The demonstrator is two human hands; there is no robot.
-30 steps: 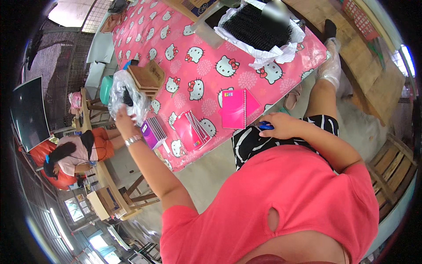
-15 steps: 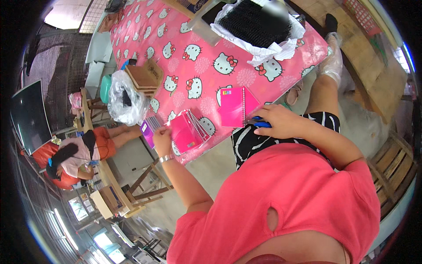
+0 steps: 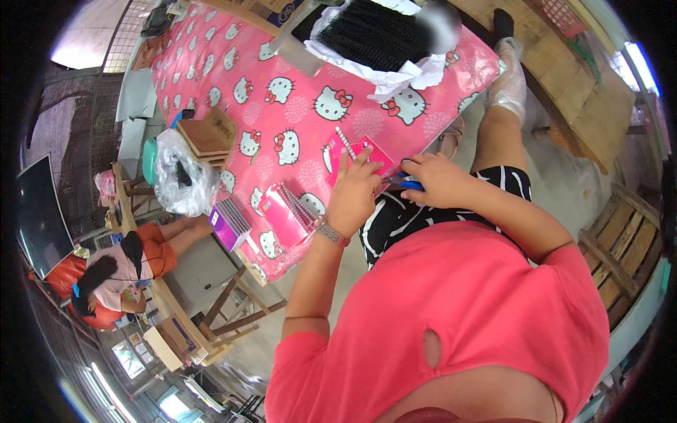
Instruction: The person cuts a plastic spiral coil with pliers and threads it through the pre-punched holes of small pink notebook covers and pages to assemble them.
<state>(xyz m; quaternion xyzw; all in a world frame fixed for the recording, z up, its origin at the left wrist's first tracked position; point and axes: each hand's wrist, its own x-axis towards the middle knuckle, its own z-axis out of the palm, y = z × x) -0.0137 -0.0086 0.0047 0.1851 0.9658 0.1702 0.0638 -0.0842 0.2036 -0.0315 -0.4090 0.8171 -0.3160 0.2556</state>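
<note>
My left hand point(image 3: 355, 194) lies with its fingers spread over a pink spiral notebook point(image 3: 377, 151) at the table's near edge. It hides much of the cover, while part of the spiral binding shows above the fingers. At the notebook's lower right corner, my right hand point(image 3: 434, 178) is closed round a blue-handled tool point(image 3: 411, 185) that looks like small pliers. The tool's metal tip points at the notebook, beside my left fingertips. To the left sit a stack of pink spiral notebooks point(image 3: 285, 213) and a smaller purple stack point(image 3: 229, 224).
A table point(image 3: 303, 113) with a pink cartoon-cat cover holds brown wooden blocks point(image 3: 208, 137), a clear plastic bag point(image 3: 185, 176), and a black mesh bundle point(image 3: 374, 35) in white paper. Another person point(image 3: 127, 261) bends over a bench at the left. A wooden bench point(image 3: 564, 77) stands at the right.
My left hand has left the purple notebooks and moved right onto the single pink notebook. My right hand keeps the blue-handled tool beside it. The view has shifted slightly.
</note>
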